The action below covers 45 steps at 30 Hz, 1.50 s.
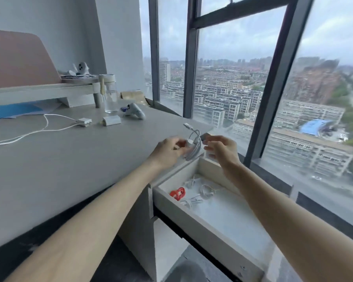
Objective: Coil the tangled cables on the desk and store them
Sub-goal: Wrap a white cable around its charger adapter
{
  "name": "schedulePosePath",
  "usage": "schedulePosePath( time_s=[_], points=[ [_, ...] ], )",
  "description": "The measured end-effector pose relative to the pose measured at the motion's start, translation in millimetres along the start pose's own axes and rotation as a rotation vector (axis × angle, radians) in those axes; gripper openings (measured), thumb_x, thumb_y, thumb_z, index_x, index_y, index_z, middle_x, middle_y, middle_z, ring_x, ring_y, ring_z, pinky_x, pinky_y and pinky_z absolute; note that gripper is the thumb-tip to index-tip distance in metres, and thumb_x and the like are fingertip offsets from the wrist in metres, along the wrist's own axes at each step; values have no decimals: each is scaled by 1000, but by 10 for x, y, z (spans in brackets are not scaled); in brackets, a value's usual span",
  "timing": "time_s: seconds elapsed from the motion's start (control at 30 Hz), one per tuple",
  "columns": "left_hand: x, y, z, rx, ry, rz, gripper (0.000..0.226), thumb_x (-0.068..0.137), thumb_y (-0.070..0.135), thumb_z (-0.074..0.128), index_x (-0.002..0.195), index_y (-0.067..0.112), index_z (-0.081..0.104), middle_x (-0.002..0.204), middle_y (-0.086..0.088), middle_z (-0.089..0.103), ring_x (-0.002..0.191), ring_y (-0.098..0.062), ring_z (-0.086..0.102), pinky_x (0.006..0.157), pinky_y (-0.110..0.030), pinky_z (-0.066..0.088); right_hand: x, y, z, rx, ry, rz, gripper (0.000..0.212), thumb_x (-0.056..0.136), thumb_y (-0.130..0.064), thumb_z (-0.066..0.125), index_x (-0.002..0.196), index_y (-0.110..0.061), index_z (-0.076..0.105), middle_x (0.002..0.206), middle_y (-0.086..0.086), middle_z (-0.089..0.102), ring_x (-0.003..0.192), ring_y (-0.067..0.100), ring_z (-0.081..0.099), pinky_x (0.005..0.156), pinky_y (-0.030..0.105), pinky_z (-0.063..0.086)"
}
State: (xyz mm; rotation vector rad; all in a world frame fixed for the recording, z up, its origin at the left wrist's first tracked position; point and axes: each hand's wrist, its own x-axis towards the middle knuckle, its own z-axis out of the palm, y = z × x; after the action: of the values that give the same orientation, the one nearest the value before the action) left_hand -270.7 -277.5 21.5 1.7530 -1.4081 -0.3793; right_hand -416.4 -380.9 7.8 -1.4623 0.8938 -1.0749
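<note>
cable: a coiled white cable [194,146] is pinched in the curled fingers [178,143] of the left hand [167,151], over the grey bench [69,159] corner.
right hand [222,148]: fingers loosely spread just beside the coil; contact cannot be told.
drawer: a pale open drawer [202,222] is seen below; white cables [207,190] and a red cable coil [178,193] are held inside.

We see a matt, smooth grey worktop [69,159], a clear glossy bottle [110,98], a smooth white plastic-looking cable [194,147] and a matt pale-wood-look drawer [202,222].
</note>
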Motion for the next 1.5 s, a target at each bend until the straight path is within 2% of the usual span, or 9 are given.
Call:
schedulePosePath(
  time_s=[0.1,0.3,0.57,0.7,0.83,1.03,1.27,1.4,1.5],
  points=[
    [127,-76,395,199,-98,47,30,88,51,61,111,32,63,102,8,64,88,-12,59,78,-31,49,66,250,-314,-92,46,30,24,84,-2,58,88,-22,71,91,2,74,94,20,70,87,38,57],
    [262,-304,969,504,-345,223,5,91,35,56,92,40,57,106,9,58,98,-16,54,87,-39,48,151,642,-682,-219,58,84,30,79,-6,56,99,-21,74,96,-4,76,98,13,68,98,41,53],
    [495,-389,1632,841,-403,511,22,96,28,48,116,22,56,115,4,52,111,-15,47,68,-32,42,307,906,-964,-301,120,114,35,84,2,48,106,-11,71,100,2,75,97,12,66,88,27,51],
    [603,-421,1937,892,-455,596,24,96,16,47,118,21,55,115,3,51,112,-17,46,74,-36,51,401,1032,-1093,-334,131,144,32,84,1,49,104,-13,70,97,-1,74,94,11,66,72,19,48],
    [665,-518,2167,881,-495,565,28,96,16,46,120,25,57,114,4,52,113,-15,45,72,-34,49,459,1150,-1205,-382,141,184,30,84,1,49,93,-17,72,96,-3,72,92,11,64,66,16,45],
    [741,-613,2315,824,-434,503,22,97,27,49,115,30,60,116,7,53,114,-14,45,69,-31,43,486,1304,-1285,-388,142,215,28,84,0,51,91,-19,69,95,0,74,94,13,66,85,28,52],
    [821,-572,2167,491,-284,232,34,91,26,54,125,23,58,120,5,59,117,-17,51,95,-34,45,431,1174,-1256,-376,143,208,31,83,1,47,94,-18,69,97,-1,72,93,12,64,77,22,48],
    [831,-329,1840,271,-154,17,23,95,24,52,115,21,63,107,3,68,98,-18,62,89,-33,51,354,956,-1192,-360,141,200,33,84,2,47,99,-16,70,101,0,72,94,12,64,81,21,46],
    [793,-149,1627,94,-63,-39,16,98,24,47,99,18,62,85,2,72,66,-16,65,68,-31,55,281,792,-1118,-333,124,152,25,89,-2,52,103,-15,68,102,1,72,83,13,69,73,22,49]
  ],
)
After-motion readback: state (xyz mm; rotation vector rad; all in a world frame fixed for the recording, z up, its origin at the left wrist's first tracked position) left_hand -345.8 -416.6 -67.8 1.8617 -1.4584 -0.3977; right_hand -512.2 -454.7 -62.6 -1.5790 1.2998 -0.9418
